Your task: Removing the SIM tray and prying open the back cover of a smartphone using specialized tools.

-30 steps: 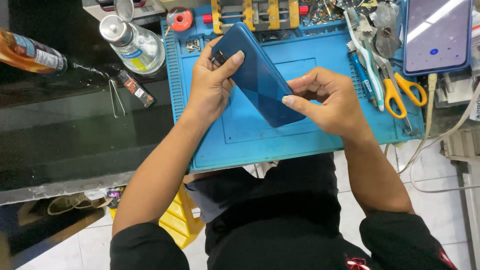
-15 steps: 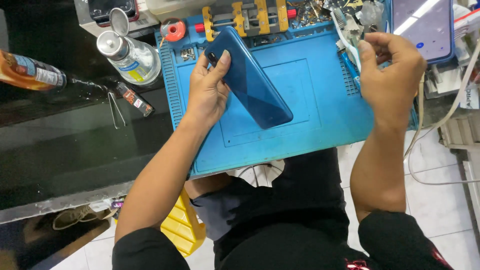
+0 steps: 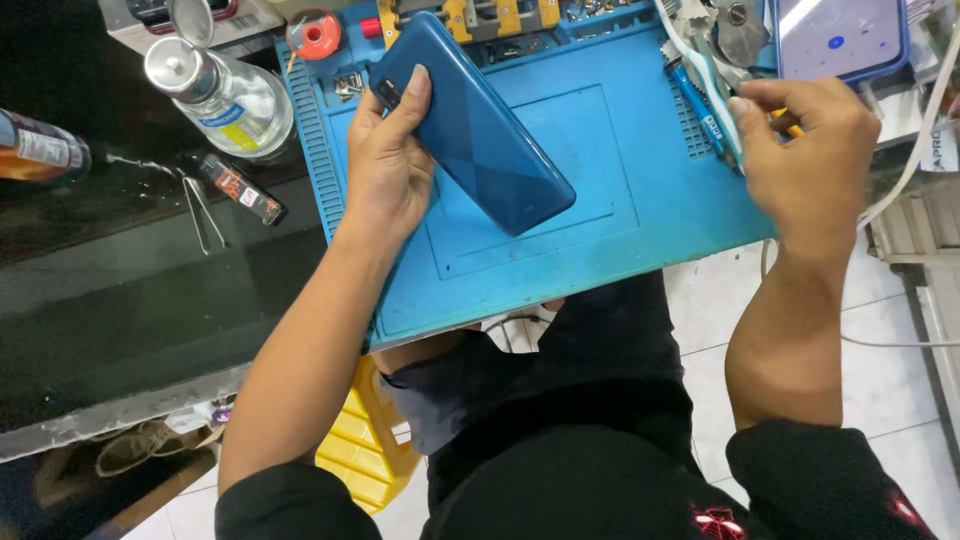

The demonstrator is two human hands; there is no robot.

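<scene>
My left hand holds a blue phone by its upper left edge, back side up, with the index finger laid along it. The phone is tilted diagonally over the blue work mat. At the mat's right edge my right hand has its fingers curled among the tools. Its thumb and fingertips pinch a pale, thin tool that lies beside a blue screwdriver. A bit of yellow handle shows under the fingers.
A second phone with a lit screen lies at the top right, and a white cable runs past it. A glass bottle, a red reel and a small dark tube sit left of the mat on the black table. A yellow stool stands below.
My right hand let go of the phone and moved right and up to the tools at the mat's edge, where it closed on one. The left hand keeps the phone.
</scene>
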